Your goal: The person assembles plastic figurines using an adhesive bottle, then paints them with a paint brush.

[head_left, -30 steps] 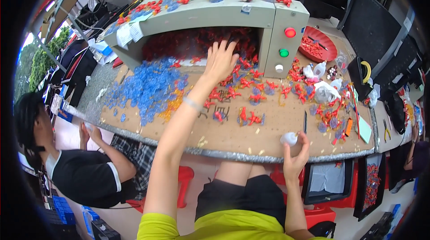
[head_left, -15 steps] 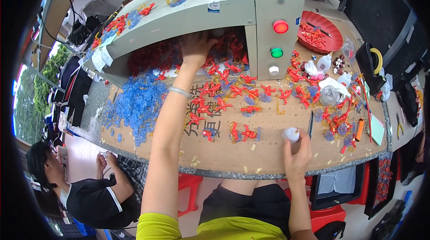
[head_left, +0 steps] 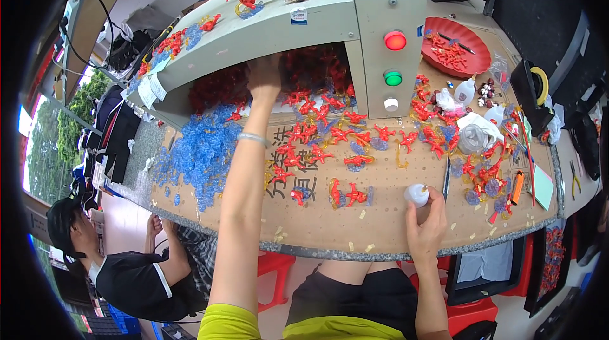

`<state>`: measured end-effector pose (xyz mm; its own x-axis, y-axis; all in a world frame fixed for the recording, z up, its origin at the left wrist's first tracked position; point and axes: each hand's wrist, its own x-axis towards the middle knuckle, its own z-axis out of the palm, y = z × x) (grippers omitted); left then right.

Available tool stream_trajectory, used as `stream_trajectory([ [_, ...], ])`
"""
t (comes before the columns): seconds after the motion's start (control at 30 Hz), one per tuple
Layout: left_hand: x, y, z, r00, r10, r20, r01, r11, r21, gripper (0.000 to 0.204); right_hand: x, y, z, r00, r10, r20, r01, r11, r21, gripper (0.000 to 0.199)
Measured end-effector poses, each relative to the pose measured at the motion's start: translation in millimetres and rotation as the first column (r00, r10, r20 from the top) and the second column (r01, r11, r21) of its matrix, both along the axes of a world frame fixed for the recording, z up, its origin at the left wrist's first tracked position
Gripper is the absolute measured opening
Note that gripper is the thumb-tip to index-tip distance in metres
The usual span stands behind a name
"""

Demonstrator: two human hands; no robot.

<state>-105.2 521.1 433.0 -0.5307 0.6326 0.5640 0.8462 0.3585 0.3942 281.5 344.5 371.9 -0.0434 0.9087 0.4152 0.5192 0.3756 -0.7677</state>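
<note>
My left hand (head_left: 264, 80) reaches into the shadowed opening of the grey arched machine (head_left: 390, 7), among a heap of small red figures (head_left: 219, 85). Its fingers are dark and blurred there, so what they touch is hidden. Near the front edge of the table, my right hand (head_left: 426, 229) is closed round a small white squeeze bottle (head_left: 416, 195) with a thin tip. Left of that bottle lie two red figures (head_left: 356, 195) with translucent pieces. A big pile of translucent blue pieces (head_left: 206, 150) spreads beside my left forearm.
Rows of red figures with blue and yellow parts (head_left: 358, 160) cover the cardboard (head_left: 399, 226). A red dish (head_left: 479, 54), another white bottle (head_left: 465, 91) and a clear cup (head_left: 471, 139) stand at right. A co-worker (head_left: 133, 276) sits at lower left.
My left hand has gone a little deeper into the machine's opening and its fingers are now harder to see. My right hand keeps the bottle; the whole view has shifted slightly.
</note>
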Motion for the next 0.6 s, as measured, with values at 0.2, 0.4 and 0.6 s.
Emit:
stream_trajectory([
  [0.2, -8.8, 75.4, -3.9, 0.73, -0.311, -0.608, 0.436, 0.898, 0.064, 0.043, -0.4, -1.9, 4.1, 0.998, -0.061, 0.028, 0.061, 0.998, -0.022, 0.033],
  [0.4, -32.5, 75.0, 9.0, 0.718, -0.396, -0.573, 0.292, 0.918, -0.269, 0.046, -9.3, 6.9, 0.5, 0.992, -0.114, 0.051, 0.111, 0.992, 0.054, 0.037],
  [0.6, -36.2, 70.1, -31.9, 0.695, -0.206, -0.689, -0.073, 0.933, -0.353, 0.048, -0.3, 11.0, 4.7, 0.99, -0.139, -0.008, 0.139, 0.989, 0.039, 0.038],
])
